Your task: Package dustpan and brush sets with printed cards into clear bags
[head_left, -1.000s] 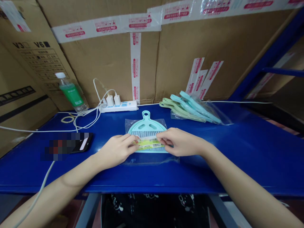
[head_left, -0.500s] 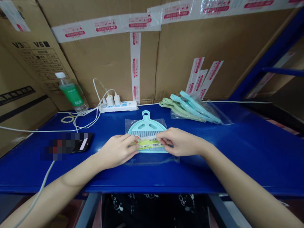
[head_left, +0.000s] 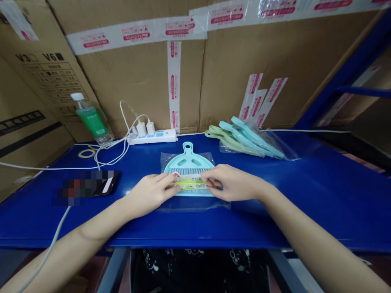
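Observation:
A light blue mini dustpan (head_left: 187, 159) lies in a clear plastic bag on the blue table (head_left: 305, 195), its handle pointing away from me. A yellow-green paper label (head_left: 189, 183) lies across its lower part. My left hand (head_left: 149, 194) pinches the label's left end. At the label's right end, my right hand (head_left: 233, 183) pinches it with fingers closed. Both hands rest on the bag.
A pile of bagged green and blue brush handles (head_left: 247, 138) lies at the back right. A power strip (head_left: 154, 136) with chargers and white cables, a green-labelled bottle (head_left: 91, 120), a bead bracelet (head_left: 86, 153) and a phone (head_left: 100, 183) sit to the left. Taped cardboard boxes (head_left: 171, 81) stand behind.
The label has shifted slightly up the dustpan between my fingers. My hands have barely moved.

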`<state>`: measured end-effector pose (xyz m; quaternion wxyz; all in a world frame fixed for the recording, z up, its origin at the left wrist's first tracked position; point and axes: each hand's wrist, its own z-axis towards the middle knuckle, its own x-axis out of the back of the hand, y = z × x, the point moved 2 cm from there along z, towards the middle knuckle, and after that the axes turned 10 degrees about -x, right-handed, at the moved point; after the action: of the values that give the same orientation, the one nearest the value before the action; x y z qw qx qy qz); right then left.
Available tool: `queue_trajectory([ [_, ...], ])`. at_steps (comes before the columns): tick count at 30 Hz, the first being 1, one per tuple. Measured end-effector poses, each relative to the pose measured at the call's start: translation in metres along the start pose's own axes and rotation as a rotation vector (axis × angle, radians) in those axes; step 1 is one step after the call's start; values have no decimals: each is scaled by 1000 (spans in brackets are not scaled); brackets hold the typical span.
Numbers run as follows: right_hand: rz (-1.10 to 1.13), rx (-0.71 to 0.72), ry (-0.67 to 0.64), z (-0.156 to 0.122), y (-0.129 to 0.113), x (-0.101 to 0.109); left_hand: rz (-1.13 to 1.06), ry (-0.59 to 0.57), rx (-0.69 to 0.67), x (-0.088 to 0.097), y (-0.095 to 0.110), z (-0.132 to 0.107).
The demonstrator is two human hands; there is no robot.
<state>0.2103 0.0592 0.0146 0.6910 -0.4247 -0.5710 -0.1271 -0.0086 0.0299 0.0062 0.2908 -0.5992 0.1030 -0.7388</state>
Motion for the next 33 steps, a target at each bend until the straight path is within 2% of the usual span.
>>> queue_trajectory([
  [12,16,16,34,1,2,-1,-86,-4,-61,4,1,0],
  [23,42,37,14,0,-1,1,-141,32,4,1,0,0],
  [33,76,87,19,1,-2,0,-170,38,3,1,1,1],
])
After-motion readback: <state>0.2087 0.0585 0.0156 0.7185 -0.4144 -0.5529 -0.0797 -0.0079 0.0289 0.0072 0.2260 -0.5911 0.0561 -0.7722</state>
